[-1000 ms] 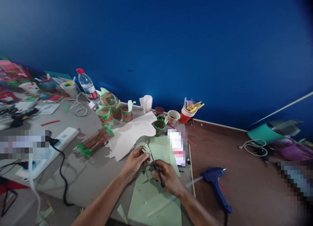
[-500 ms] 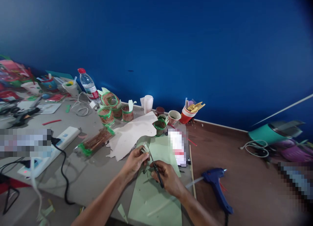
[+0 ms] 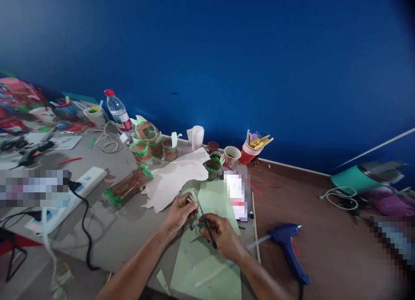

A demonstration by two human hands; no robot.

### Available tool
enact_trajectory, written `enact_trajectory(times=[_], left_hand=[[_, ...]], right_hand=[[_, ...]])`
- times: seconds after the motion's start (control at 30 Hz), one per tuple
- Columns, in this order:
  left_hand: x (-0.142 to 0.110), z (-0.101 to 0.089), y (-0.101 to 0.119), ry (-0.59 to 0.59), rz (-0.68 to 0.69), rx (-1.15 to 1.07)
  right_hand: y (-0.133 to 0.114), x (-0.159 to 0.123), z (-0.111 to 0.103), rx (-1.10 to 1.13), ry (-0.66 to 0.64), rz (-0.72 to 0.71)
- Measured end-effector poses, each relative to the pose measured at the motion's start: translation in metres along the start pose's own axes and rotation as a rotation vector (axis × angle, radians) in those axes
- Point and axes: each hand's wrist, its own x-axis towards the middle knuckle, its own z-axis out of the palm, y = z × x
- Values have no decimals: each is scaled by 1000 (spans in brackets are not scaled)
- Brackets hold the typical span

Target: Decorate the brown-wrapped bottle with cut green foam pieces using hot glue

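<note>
My left hand (image 3: 177, 214) pinches a small pale green paper piece (image 3: 193, 197) with slit strips fanning upward. My right hand (image 3: 223, 237) is closed around dark-handled scissors (image 3: 210, 235), whose thin blade slants up beside the paper piece. Whether the blades touch it, I cannot tell. Both hands are over a pale green sheet (image 3: 207, 269) lying on the table. A torn white paper (image 3: 178, 172) lies just beyond my left hand.
Brown and green cups (image 3: 141, 153) and a water bottle (image 3: 119, 112) stand along the wall. To the right lies a blue glue gun (image 3: 287, 244). On the left are a power strip (image 3: 78, 198) and cables. A phone-like blurred item (image 3: 236, 196) borders the green sheet.
The view has shifted very slightly. Both hands, the paper piece and the scissors keep almost the same positions.
</note>
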Motion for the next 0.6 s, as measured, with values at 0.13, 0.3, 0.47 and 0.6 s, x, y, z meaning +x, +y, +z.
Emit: enact_trajectory(times=[0.13, 0.3, 0.47, 0.6], left_hand=[[0, 0, 1, 9, -5, 15], [-1, 1, 4, -23, -8, -5], [-3, 2, 9, -35, -32, -26], [-5, 2, 7, -40, -44, -9]], right_hand=[[-1, 0, 0, -20, 3, 0], [-2, -1, -2, 11, -17, 11], [0, -1, -4, -3, -28, -11], [1, -1, -4, -7, -34, -24]])
